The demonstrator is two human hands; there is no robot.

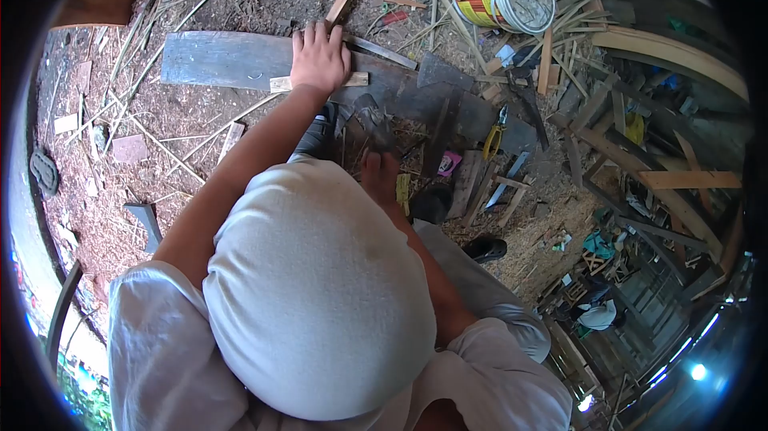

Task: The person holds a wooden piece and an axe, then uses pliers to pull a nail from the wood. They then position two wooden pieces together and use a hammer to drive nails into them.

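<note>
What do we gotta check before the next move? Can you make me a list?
- Left hand spread on the long board: ok.
- Short wood strip lying across the board, by the left hand's heel: ok.
- Right hand's grip: cannot tell, too dark.
- Yellow-handled pliers away from both hands: ok.
- Ground tidy: not ok, loose scraps around.

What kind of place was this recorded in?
Probably a rough woodworking shop: sawdust and wood scraps litter the ground, curved boards lie at upper right, and yellow-handled pliers rest among the offcuts.
</note>
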